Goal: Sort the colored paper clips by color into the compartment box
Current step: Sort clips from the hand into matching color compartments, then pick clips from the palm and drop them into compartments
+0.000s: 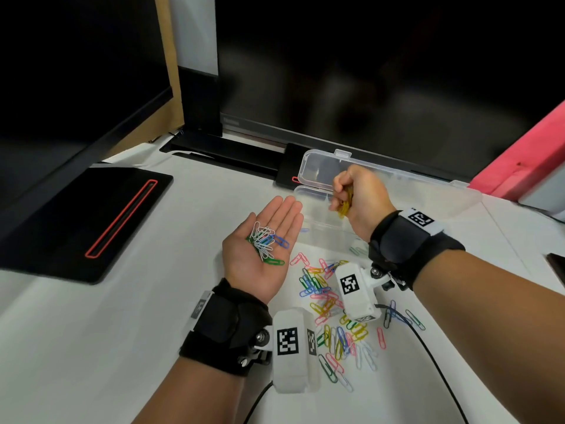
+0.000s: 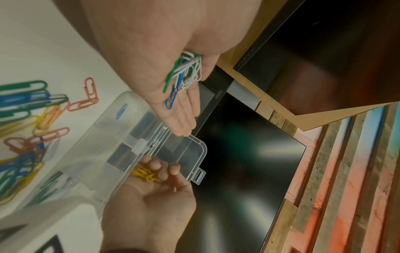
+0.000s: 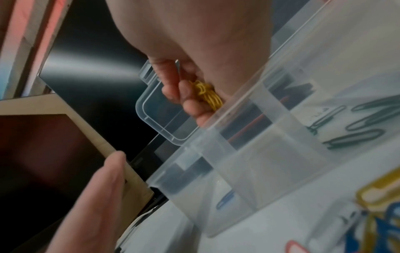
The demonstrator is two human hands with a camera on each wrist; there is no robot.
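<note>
A bunch of yellow paper clips (image 1: 345,206) was clenched in the curled fingers of the right hand (image 1: 360,203), held above the clear compartment box (image 1: 318,221), whose lid (image 1: 318,166) stood open behind. The left hand (image 1: 263,255) lay flat, palm up, fingers straight, carrying loose white, blue and green clips (image 1: 266,243). A mixed pile of clips (image 1: 333,307) lay on the white table (image 1: 122,332) just before the box. One blue clip (image 3: 225,200) sat in an end compartment.

The clear plastic compartment box (image 1: 318,215) sits centre-right in the head view, its open lid (image 1: 397,182) behind it. The loose heap of paper clips (image 1: 336,313) lies below it. The flat dark pad (image 1: 76,221) lies at left, the monitor (image 1: 367,71) across the top.
</note>
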